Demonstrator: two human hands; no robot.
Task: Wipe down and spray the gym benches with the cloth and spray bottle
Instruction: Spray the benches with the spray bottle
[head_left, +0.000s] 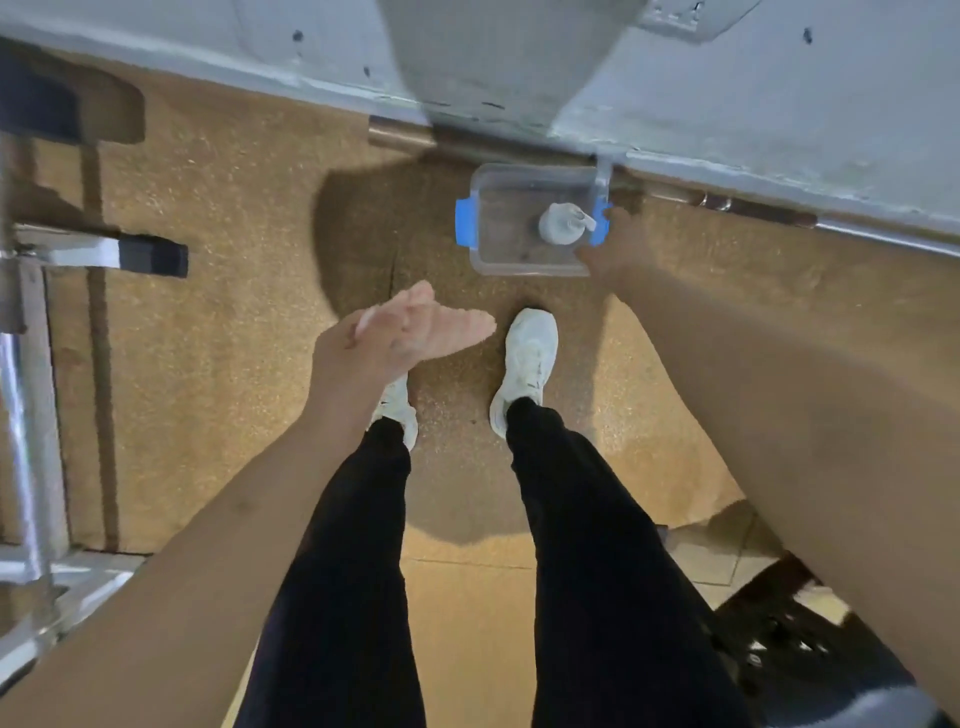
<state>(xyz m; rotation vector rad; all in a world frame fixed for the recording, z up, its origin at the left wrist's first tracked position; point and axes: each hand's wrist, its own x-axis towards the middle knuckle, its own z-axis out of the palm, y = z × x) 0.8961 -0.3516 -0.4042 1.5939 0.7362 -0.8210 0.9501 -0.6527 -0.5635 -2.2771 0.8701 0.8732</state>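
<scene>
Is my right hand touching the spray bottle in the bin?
Apart. In the head view, the blue clip on the bin shows between right hand and spray bottle.

1. Dim overall; warm cast on the speckled floor (218, 374), cooler grey on the wall (779, 104)
2. Broad soft shadow pools on the floor round the clear bin (524, 270)
3. Left hand (410, 332) brightly lit but motion-smeared; right hand (618, 254) shaded and soft
4. Wide-angle bending at the frame edges; lower right corner murky

Tub (519, 270) has no lid; bottle (560, 224) inside is reachable from above. Wall (779, 104) close behind the tub. Metal frame (36, 415) well left, open floor (234, 312) between.
</scene>
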